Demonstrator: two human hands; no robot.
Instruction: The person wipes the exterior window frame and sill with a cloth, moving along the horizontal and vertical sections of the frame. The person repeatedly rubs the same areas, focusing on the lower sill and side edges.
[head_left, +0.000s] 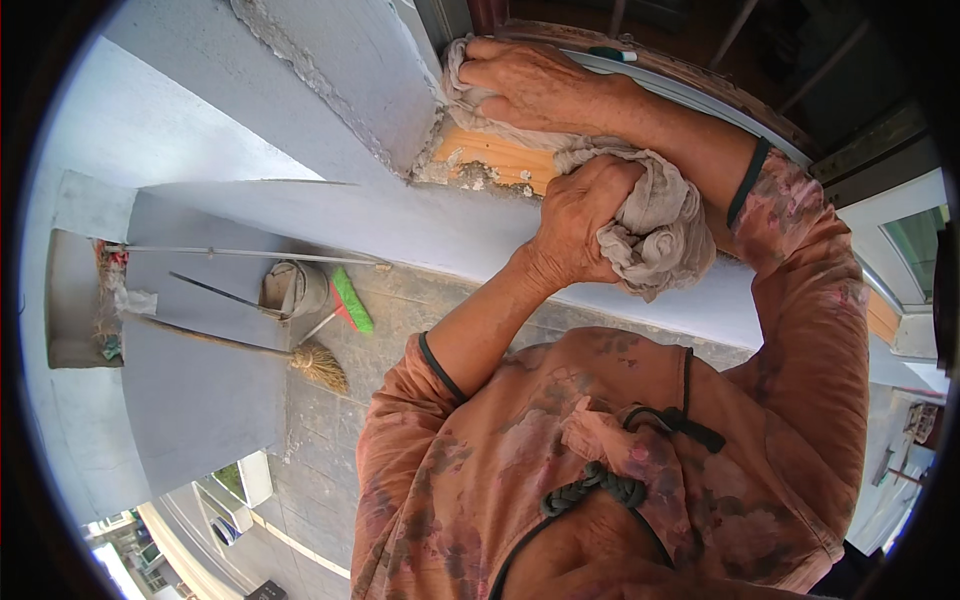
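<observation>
A long crumpled grey-beige cloth (660, 217) stretches between my two hands at a window sill. My left hand (585, 217) grips its thick bunched end near the front edge of the sill. With bent fingers, my right hand (525, 81) holds the other end against the far left corner, where the sill meets the wall and window frame. Between the hands shows a bare wooden sill board (491, 154) with crumbly white and grey patches along its front edge. The part of the cloth under my right palm is hidden.
A window with dark bars (735, 34) rises behind the sill; a small green-and-white object (613, 54) lies by its frame. On the floor at left are a bucket (304, 289), a green-bristled broom (352, 300) and a straw broom (319, 366). A rough plaster edge (300, 67) runs along the wall.
</observation>
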